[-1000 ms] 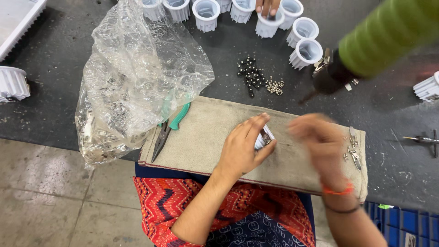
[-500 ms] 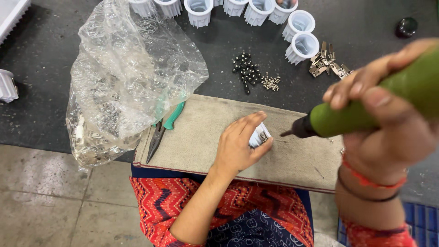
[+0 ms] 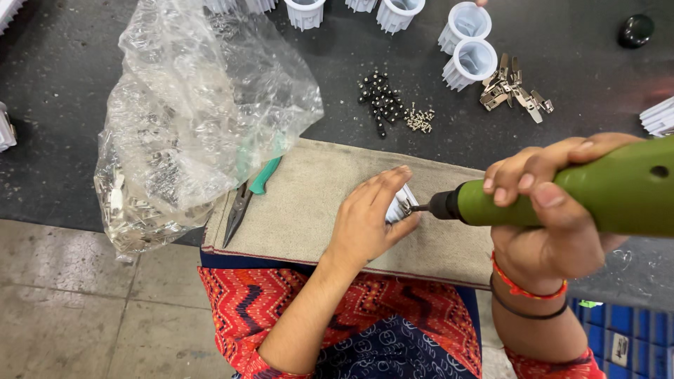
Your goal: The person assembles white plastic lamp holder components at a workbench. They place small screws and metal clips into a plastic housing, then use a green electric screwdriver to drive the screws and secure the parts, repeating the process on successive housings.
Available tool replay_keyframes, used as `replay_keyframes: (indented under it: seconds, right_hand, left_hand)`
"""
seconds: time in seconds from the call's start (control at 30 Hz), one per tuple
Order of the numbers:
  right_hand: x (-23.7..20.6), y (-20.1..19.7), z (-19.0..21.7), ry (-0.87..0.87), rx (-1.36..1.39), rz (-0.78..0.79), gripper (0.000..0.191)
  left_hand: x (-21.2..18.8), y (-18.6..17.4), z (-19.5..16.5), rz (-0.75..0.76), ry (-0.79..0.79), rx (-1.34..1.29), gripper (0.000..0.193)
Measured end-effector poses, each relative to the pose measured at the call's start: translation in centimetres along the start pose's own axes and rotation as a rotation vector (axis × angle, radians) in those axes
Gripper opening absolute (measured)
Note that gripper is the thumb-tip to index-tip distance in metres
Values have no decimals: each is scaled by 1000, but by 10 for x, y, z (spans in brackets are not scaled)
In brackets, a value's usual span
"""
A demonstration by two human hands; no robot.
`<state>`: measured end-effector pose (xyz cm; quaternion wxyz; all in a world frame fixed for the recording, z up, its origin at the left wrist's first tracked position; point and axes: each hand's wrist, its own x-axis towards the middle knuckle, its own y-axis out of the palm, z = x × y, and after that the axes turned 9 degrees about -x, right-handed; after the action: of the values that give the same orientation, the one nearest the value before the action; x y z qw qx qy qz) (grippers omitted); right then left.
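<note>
My left hand (image 3: 368, 221) grips a small white ribbed plastic housing (image 3: 399, 205) and presses it onto a grey felt pad (image 3: 309, 203) lying across my lap. My right hand (image 3: 554, 210) is wrapped around a green electric screwdriver (image 3: 597, 196), held almost level. Its black nose and bit point left and touch the housing at its right side. Most of the housing is hidden under my left fingers.
A clear plastic bag (image 3: 189, 126) of small metal parts sits at the left. Green-handled pliers (image 3: 249, 196) lie on the pad's left edge. Black screws (image 3: 379, 98), small silver screws (image 3: 420, 119), metal clips (image 3: 512, 88) and several white housings (image 3: 470, 60) lie on the dark table.
My right hand brought the green screwdriver down from the upper right and lowered its bit to the housing. My left hand kept the housing in place on the pad.
</note>
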<state>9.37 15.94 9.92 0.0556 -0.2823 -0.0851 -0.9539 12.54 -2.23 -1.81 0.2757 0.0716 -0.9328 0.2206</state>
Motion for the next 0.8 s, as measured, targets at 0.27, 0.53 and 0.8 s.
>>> replay_keyframes:
  seconds: [0.27,0.53,0.8]
  right_hand:
    - [-1,2,-2,-24,-18,24,20]
    - [-1,5,-3,-40,-20,25,21]
    - [-1,2,-3,-13,22,34,22]
  left_hand:
    - [-1,-1,0,-2,3,-3,66]
    - [0,-2,-2,-23,15,-18,60]
    - [1,-3,1,-29,28,-26,62]
